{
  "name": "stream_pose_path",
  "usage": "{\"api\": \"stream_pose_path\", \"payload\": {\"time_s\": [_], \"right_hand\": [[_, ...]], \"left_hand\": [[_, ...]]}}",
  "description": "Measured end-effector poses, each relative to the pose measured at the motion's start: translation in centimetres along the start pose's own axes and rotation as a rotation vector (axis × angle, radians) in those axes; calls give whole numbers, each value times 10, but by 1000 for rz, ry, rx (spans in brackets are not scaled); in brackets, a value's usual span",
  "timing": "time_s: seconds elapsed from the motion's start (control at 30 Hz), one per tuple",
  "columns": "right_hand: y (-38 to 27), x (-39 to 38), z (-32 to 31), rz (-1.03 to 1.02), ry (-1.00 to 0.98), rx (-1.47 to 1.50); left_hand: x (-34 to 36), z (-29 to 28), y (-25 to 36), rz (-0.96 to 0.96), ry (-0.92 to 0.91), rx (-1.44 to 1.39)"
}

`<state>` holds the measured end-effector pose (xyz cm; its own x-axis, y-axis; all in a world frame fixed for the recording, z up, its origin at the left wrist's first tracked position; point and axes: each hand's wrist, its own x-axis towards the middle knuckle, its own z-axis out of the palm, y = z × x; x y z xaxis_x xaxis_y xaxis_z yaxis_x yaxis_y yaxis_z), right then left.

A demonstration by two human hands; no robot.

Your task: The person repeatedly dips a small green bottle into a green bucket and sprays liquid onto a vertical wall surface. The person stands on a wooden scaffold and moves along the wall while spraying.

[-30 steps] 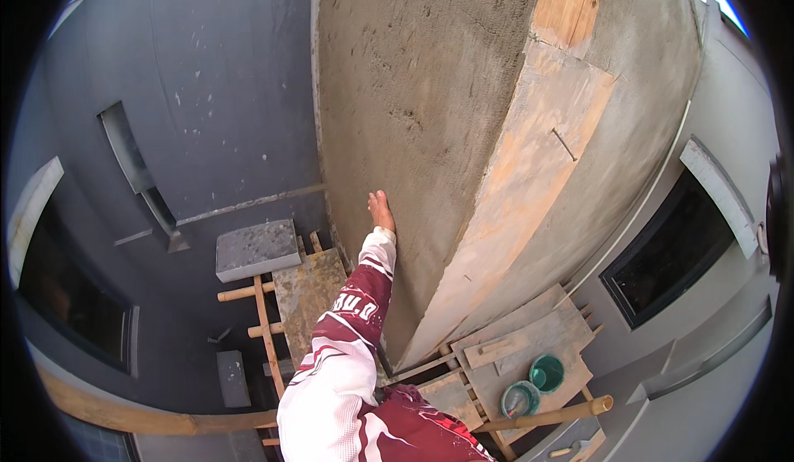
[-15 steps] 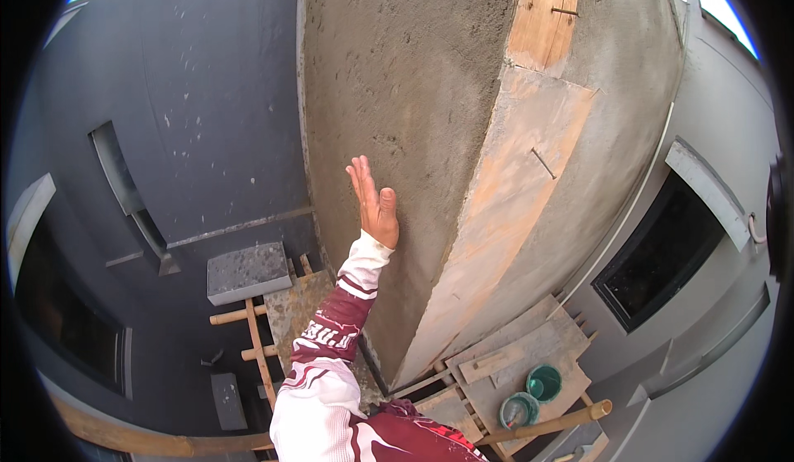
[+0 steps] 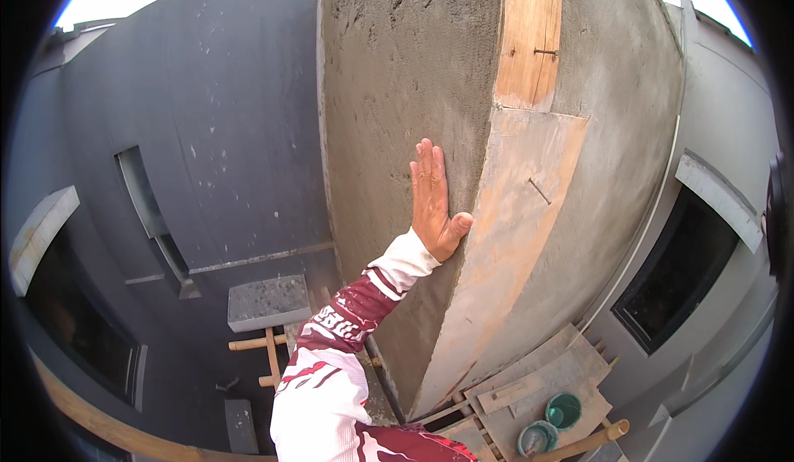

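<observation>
My left hand is open, its back toward me, lying against or just over the grey mortar wall face; actual contact is hard to make out. The fingers point up and stay nearly together, while the thumb stands out toward the edge of a long wooden board. This board runs down the wall's corner, its lower stretch smeared with mortar, and a nail sticks out of it. Another nail juts from the bare wood higher up. A maroon and white sleeve covers my left arm. My right hand is out of view.
Below right, two green buckets stand on scaffold planks beside a bamboo pole. A dark grey wall with a concrete ledge rises at left. A dark window is set in the right-hand wall.
My left hand has moved right across the mortar face, toward the board's edge, and its thumb is now spread outward. The view has shifted slightly.
</observation>
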<state>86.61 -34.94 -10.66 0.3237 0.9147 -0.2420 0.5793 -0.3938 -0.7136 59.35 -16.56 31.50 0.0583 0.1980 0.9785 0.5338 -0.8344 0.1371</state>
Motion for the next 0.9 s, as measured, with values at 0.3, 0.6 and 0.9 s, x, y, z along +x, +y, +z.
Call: {"api": "stream_pose_path", "payload": {"time_s": [0.3,0.6,0.9], "right_hand": [[-13,4,4,-78,-9,-2],[-19,4,1,-137,-13,6],[-55,29,14,-236,-63,-26]], "left_hand": [[-113,22,-39,-356,-36,8],[-302,42,-103,-1688,245,-63],[-349,85,-103,-1453,188,-98]]}}
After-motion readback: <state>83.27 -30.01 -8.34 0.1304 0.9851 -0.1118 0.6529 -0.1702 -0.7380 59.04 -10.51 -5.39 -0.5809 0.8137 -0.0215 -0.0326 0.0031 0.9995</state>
